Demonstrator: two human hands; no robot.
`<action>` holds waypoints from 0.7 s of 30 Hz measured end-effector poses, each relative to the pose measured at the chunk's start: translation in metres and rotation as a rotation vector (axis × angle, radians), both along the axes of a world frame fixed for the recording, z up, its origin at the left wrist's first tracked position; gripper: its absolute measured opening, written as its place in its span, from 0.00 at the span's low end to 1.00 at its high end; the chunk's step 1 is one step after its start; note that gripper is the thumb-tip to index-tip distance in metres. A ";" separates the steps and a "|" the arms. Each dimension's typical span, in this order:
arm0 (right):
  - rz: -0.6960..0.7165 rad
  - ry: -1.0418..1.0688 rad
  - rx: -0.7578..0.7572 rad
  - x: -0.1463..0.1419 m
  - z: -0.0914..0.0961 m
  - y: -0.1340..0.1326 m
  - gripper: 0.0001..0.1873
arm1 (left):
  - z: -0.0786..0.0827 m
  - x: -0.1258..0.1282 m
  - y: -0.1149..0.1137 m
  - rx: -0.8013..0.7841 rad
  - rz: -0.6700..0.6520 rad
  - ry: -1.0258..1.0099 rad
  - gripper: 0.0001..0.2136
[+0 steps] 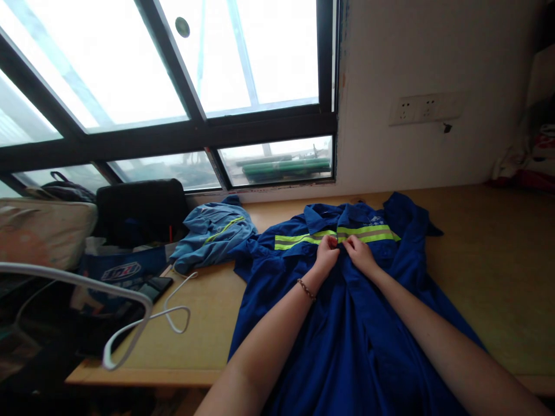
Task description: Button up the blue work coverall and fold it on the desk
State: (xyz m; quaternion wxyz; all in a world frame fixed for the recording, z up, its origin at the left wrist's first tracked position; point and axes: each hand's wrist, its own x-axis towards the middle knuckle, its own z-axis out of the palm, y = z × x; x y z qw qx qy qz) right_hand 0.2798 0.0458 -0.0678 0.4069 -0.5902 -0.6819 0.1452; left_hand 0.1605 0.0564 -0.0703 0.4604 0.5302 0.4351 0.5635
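A dark blue work jacket point(299, 323) with a yellow-and-grey reflective band point(373, 233) lies face up, its collar toward the wall and its lower part draped toward me. At the front opening, just below the chest band, my left hand point(326, 254) pinches the jacket's edge. Close beside it on the right, my right hand point(358, 254) is closed on the other side of the opening. The fingertips of both hands nearly meet. Whatever small fastener may lie between them is too small to make out. A beaded bracelet point(306, 289) circles my left wrist.
The jacket rests on a wooden table point(489, 277) against a wall and window. A folded lighter blue garment point(217, 231) lies to its left. Further left are a white cable point(177, 315), a phone point(156, 285), a printed bag point(130, 268) and a black case point(141, 208). Sockets point(418, 108) sit on the wall.
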 end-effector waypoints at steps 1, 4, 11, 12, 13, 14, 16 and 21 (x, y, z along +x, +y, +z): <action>0.001 0.002 -0.007 0.001 0.000 0.000 0.13 | 0.000 0.000 0.000 0.002 0.004 -0.006 0.13; 0.032 0.014 -0.041 0.003 0.004 -0.001 0.15 | 0.000 -0.002 0.001 0.001 0.026 -0.001 0.13; 0.219 -0.042 -0.279 0.005 0.021 -0.017 0.21 | 0.003 -0.012 0.006 -0.089 -0.086 0.008 0.11; 0.237 -0.055 -0.322 0.004 0.024 -0.019 0.22 | 0.003 -0.013 0.007 -0.090 -0.094 0.013 0.11; 0.258 -0.069 -0.368 0.004 0.027 -0.022 0.23 | 0.003 -0.013 0.008 -0.085 -0.099 0.020 0.11; 0.286 -0.092 -0.410 0.003 0.030 -0.025 0.23 | 0.003 -0.014 0.008 -0.076 -0.103 0.028 0.11; 0.333 -0.186 -0.446 0.000 0.035 -0.031 0.19 | 0.002 -0.014 0.008 -0.053 -0.105 0.042 0.11; 0.175 -0.461 -0.316 -0.013 0.041 -0.050 0.03 | -0.001 -0.016 0.015 0.027 -0.064 0.097 0.11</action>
